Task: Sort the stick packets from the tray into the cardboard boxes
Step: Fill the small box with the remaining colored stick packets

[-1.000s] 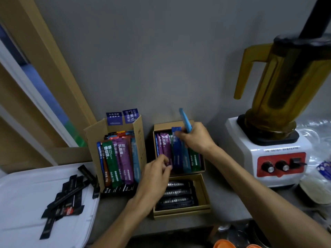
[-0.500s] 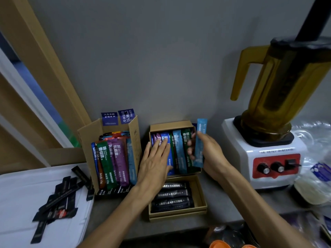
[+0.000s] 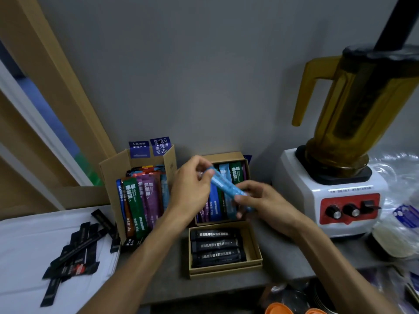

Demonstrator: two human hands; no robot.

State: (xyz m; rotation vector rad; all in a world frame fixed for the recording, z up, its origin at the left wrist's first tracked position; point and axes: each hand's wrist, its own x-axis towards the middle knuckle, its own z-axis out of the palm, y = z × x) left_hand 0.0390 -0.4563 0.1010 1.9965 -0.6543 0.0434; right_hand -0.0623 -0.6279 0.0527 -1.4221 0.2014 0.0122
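**Both hands on one light-blue stick packet (image 3: 224,185) above the rear box (image 3: 224,156)**

The blender (image 3: 349,143) is the biggest thing in front of you. It stands at the right on the grey counter (image 3: 283,252), an amber jug on a white base with a red control panel.

At your far left lies the white tray (image 3: 22,250), with a loose heap of black stick packets (image 3: 79,245) on its right part.

Just beside the tray stands the tall cardboard box (image 3: 113,171), its flaps up, packed with upright packets in blue, green, purple and orange.

To its right sit two low boxes, one behind the other. The rear box holds coloured packets standing on end. The front box (image 3: 254,243) holds black packets lying flat across it.

Your left hand (image 3: 190,189) and right hand (image 3: 267,205) meet over the rear box. The left pinches the packet's upper end between thumb and fingertips. The right has its fingers curled around the lower end.

The light-blue stick packet slants between them, high at the left and low at the right. It is held in the air above the standing packets, and I cannot tell whether its lower end touches them.
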